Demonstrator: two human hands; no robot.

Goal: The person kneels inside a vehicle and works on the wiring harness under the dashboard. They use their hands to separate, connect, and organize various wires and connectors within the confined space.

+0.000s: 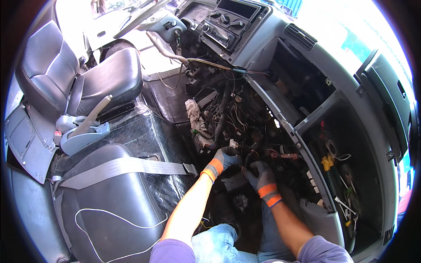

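Both my hands wear grey-blue work gloves with orange cuffs and are down in the opened lower dashboard of a vehicle. My left hand is closed at a dark wiring harness, beside a white connector. Close to its right, my right hand has its fingers bent round the lower part of the same harness. Fingertips of both hands are partly lost in the dark. Just beyond my left hand lies a tangle of loose wires with a thick black-wrapped bundle.
An open glove compartment at right holds wrenches and a yellow connector. A grey dashboard rail borders the wires. At left are a seat with a grey belt across it, a white wire and a handbrake lever.
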